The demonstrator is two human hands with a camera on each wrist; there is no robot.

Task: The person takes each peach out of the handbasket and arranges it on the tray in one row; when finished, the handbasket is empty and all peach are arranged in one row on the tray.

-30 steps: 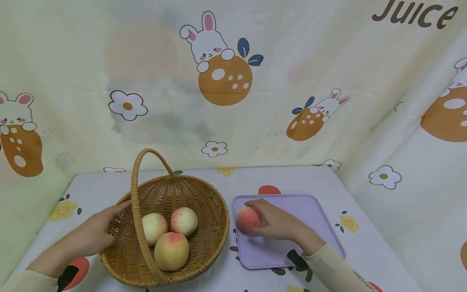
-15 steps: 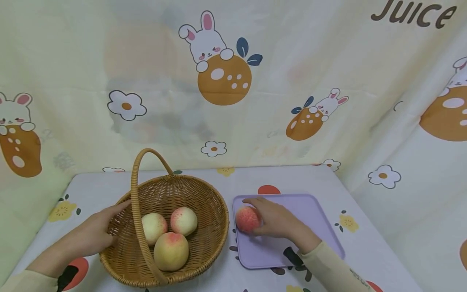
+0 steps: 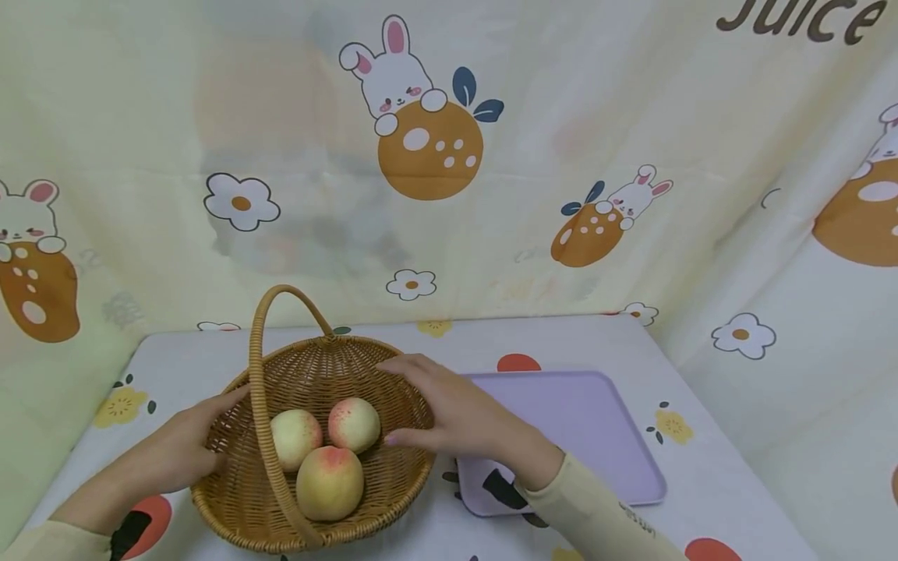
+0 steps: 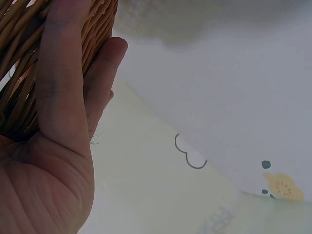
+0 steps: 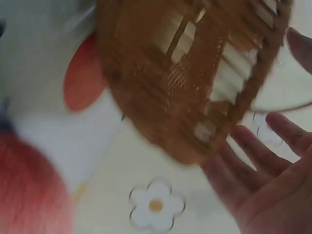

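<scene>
A wicker basket point(image 3: 316, 538) with an arched handle holds three artificial-looking peaches: a pale one point(image 3: 298, 438) beside the handle, another pale one point(image 3: 354, 425) and a yellower one point(image 3: 330, 483) in front. At its left rim my left hand point(image 3: 175, 448) grips the wicker. My right hand point(image 3: 456, 409) reaches over the right rim, thumb and fingers spread, holding nothing. In the right wrist view, a red peach point(image 5: 29, 190) shows at lower left, apart from those fingers; the head view hides it behind the hand. A lilac tray point(image 3: 582, 436) lies to the right.
A white tablecloth point(image 3: 701, 483) printed with flowers and fruit covers the table. Behind it hangs a cream curtain point(image 3: 309, 140) with rabbit prints, and more of it runs down the right side.
My right hand has left the red peach on the tray and moved left to the basket's right rim. My left hand stays at the left rim. The basket's right edge has shifted slightly left.
</scene>
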